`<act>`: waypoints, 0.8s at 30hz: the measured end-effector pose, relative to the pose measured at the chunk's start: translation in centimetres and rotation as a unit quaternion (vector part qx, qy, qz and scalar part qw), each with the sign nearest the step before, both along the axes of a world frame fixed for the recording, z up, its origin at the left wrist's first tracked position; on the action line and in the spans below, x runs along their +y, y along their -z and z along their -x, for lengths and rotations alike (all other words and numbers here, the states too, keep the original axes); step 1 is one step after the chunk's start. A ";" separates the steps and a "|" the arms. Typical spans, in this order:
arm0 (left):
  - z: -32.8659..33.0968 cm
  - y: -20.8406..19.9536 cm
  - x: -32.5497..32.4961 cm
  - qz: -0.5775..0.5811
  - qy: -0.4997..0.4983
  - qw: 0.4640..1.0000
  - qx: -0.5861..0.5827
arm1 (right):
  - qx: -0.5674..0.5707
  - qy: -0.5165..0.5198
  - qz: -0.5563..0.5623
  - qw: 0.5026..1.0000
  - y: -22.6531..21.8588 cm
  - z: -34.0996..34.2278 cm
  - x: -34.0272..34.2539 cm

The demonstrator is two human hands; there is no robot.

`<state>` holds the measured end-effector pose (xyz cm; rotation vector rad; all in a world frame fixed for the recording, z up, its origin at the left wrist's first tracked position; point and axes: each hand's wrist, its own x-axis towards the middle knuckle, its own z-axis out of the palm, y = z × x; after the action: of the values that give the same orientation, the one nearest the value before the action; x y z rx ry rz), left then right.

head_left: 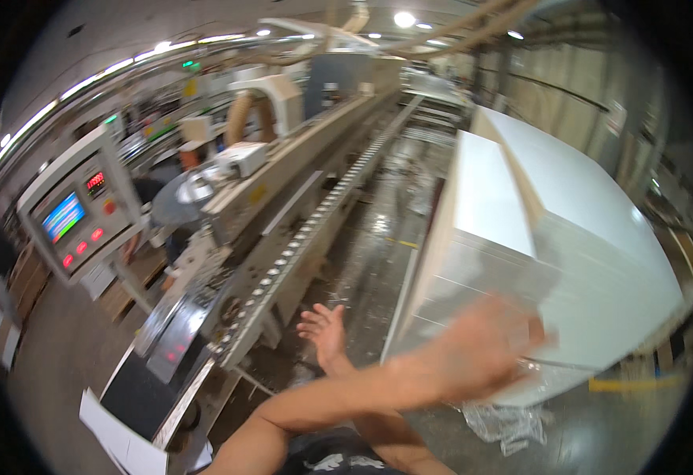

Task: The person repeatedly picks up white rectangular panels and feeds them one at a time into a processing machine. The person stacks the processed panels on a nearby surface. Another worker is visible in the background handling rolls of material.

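Note:
My arms are crossed. The left forearm reaches over to the right, and my left hand (493,348) is in front of the near end of the stacked white panels (473,273). Motion smears its fingers, so I cannot make out their pose or whether they touch the stack. Under that forearm my right arm points up and left. With fingers spread and nothing in them, my right hand (327,332) is over the floor beside the machine's roller rail (283,261). The white panels lie in two piles, one higher than the other.
On the left stands a control panel (81,210) with a screen and lit red buttons. A long edge-processing machine (299,170) runs away from me. Crumpled clear plastic film (509,423) lies on the floor by the stack. A white sheet (121,435) sits at lower left.

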<state>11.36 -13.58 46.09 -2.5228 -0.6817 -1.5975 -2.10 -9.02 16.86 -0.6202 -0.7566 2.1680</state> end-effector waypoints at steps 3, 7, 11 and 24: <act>-1.2 -4.4 5.8 -0.061 -0.186 0.980 0.017 | 0.185 -0.081 -0.004 0.979 4.8 -3.5 5.2; -0.5 -1.4 10.9 -0.035 -0.260 0.958 0.114 | 0.147 0.092 -0.007 0.985 2.8 -5.8 3.6; 0.4 0.0 11.4 -0.055 -0.301 0.946 0.104 | 0.032 0.163 -0.008 0.986 -4.4 -9.6 1.3; 14.3 0.0 -6.0 -0.157 -0.359 0.916 0.084 | 0.101 0.219 -0.155 0.958 -18.9 -17.7 0.9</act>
<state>-2.95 -19.62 46.14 -1.8259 -1.0621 -1.0999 15.64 -8.14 35.80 -0.3544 -0.7465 1.6350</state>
